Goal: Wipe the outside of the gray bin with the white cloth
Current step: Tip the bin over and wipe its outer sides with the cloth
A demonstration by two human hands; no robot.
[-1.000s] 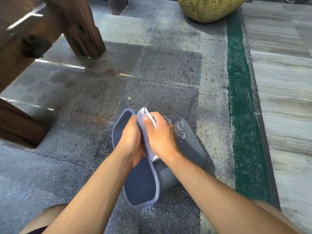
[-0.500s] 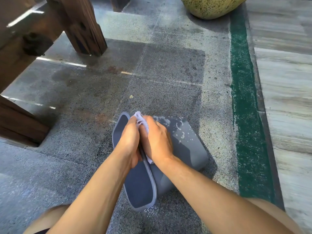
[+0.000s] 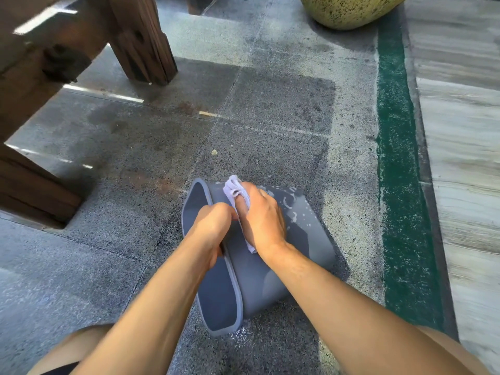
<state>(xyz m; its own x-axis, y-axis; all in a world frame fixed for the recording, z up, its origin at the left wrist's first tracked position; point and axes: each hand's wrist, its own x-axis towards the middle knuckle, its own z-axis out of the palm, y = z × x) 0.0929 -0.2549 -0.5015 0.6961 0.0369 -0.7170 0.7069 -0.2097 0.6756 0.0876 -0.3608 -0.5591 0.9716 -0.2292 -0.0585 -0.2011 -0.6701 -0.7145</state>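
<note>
We are curling our left grip (image 3: pixel 213 226) around the rim of the gray bin (image 3: pixel 305 239), fingers folded over the edge and holding it steady. Our right grip (image 3: pixel 261 215) is closing on the white cloth (image 3: pixel 234 189), bunching it under the palm and pressing it against the bin's outer wall; a crumpled fold is sticking out past the fingertips and a strip is showing below the heel of the hand. The two hands are sitting just beside each other, nearly touching at the rim.

The bin is lying on its side on the floor (image 3: pixel 270 104), its open mouth facing left toward our left arm and its base pointing right. Pale smears and specks are showing on the upper wall beyond the right hand, and a few white flecks are lying on the floor by the near corner of the rim.

Further out, dark wooden posts (image 3: pixel 140 39) are standing at the upper left, a speckled yellow pot (image 3: pixel 349 9) is sitting at the top, and a green strip (image 3: pixel 400 185) is running down the right beside pale boards (image 3: pixel 465 158)
</note>
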